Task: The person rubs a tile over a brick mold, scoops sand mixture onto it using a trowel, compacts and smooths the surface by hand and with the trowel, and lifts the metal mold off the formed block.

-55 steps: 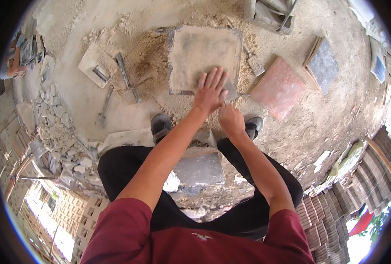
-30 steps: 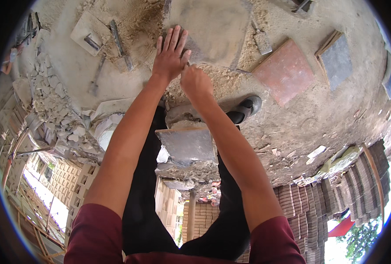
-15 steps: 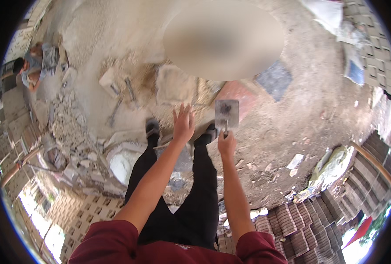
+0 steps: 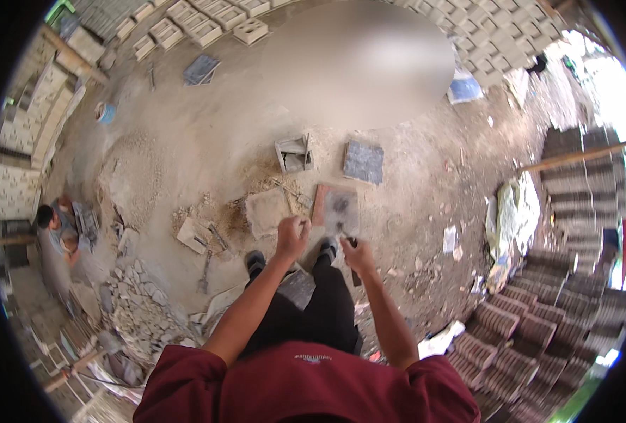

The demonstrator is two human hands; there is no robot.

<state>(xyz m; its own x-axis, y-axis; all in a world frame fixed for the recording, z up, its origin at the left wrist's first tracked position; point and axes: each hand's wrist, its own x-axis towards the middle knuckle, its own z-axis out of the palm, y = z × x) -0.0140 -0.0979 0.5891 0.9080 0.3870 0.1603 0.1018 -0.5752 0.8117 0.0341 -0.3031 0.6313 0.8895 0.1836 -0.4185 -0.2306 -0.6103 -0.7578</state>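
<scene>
My right hand (image 4: 359, 258) grips the dark handle of a trowel. The trowel's flat, square grey blade (image 4: 341, 213) has a dark patch and overlaps a reddish square board (image 4: 320, 202). My left hand (image 4: 293, 237) is raised to the left of the blade, its fingers curled in with nothing seen in them. Just beyond it lies a pale, sandy square slab (image 4: 268, 212) with loose sand around it. Farther off are a dark grey square block (image 4: 363, 162) and an open box-like mould (image 4: 294, 154).
A broken block (image 4: 194, 235) and a small long-handled tool (image 4: 205, 273) lie left of my feet, near rubble (image 4: 138, 295). A person (image 4: 60, 229) is at the far left. Stacked tiles (image 4: 517, 338) stand at right; hollow blocks (image 4: 193, 25) line the back.
My left hand has gone from spread fingers to curled ones. The trowel is now over the reddish board. The view has shifted, showing more ground and blocks at the back.
</scene>
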